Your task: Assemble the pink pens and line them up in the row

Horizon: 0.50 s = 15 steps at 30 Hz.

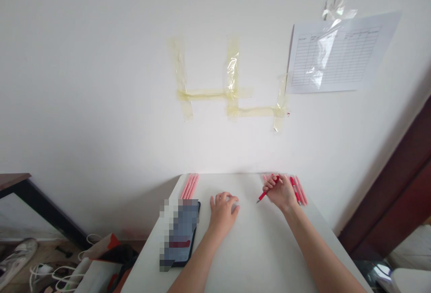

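My right hand (280,191) is closed on a red pen (263,195), whose metal tip points down and left above the white table (249,248). Just right of that hand lie another red pen (295,189) and several pink pens (301,190); more pink ones behind the hand are partly hidden. My left hand (223,207) rests on the tabletop with its fingers apart and curved, holding nothing. At the table's far left corner several pink pens (190,186) lie side by side. Between them and my left forearm is a phone (182,234), partly blurred out.
The table stands against a white wall (101,82) with strips of yellowish tape (232,77) and a taped printed sheet (336,55). Bags (97,270) and a shoe (16,257) are on the floor at left. A dark red wooden panel (390,194) stands at right.
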Motion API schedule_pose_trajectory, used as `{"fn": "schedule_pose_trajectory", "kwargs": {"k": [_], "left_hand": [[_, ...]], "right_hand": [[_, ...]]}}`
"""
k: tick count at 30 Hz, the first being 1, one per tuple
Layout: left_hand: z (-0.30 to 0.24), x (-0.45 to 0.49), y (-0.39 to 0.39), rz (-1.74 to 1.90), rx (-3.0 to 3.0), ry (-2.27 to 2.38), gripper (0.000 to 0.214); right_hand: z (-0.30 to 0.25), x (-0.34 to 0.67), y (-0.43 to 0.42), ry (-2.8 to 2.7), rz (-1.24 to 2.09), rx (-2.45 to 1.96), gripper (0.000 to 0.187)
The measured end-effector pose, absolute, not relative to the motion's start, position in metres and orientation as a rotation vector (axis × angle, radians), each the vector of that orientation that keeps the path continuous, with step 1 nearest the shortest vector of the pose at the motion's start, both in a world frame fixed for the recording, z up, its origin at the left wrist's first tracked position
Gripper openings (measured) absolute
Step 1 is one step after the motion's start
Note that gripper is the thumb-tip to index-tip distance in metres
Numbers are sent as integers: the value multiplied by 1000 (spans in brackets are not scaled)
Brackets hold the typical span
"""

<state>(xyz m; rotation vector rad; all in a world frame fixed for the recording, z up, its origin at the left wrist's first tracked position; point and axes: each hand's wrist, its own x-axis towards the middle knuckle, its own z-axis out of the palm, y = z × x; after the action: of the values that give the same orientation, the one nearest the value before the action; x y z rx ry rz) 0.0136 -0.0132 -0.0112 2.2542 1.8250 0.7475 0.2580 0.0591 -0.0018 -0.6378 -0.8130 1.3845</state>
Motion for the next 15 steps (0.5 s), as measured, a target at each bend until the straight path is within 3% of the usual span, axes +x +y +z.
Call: {"fn": "schedule_pose_trajectory", "kwargs": {"k": [7,12,15], "left_hand": [[-16,12,-12,766,2257,1815,23],[-15,12,-11,771,2255,1812,23],[-15,12,-12,772,2253,1809,23]], "right_hand": [[-5,258,61,-849,1345,-631,39],[-7,260,61,-749,1456,-614,16],[-8,266,60,-728,1484,-651,24]]}}
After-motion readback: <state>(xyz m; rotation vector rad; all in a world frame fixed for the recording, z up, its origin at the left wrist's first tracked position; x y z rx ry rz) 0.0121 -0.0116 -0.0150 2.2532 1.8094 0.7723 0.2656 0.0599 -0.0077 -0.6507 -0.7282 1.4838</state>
